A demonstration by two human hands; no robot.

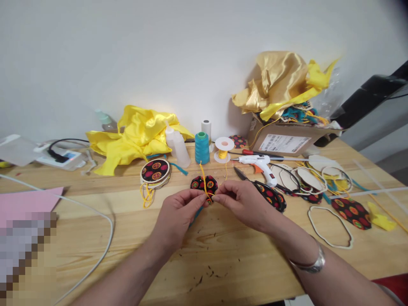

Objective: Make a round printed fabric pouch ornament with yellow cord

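Observation:
At the middle of the table, my left hand [183, 210] and my right hand [240, 202] pinch a yellow cord [204, 176], with their fingertips close together. The cord crosses a black patterned fabric piece [195, 182], printed with red and orange round motifs, just under my fingers. Part of that piece is hidden by my hands. Below it a bit of teal ribbon [195, 217] shows beside my left fingers. Right behind the piece stands a cone of teal thread [202, 148]. A white spool [224, 149] with yellow cord is next to it.
Right of my hands lie a white glue gun [259, 163], dark scissors [244, 175] and wooden frames [330, 226]. Behind them is a cardboard box [280, 138] of fabric. Yellow satin [137, 136], white squeeze bottles [180, 148] and round fabric-covered pieces [155, 171] sit left. A white cable [110, 229] curves nearby.

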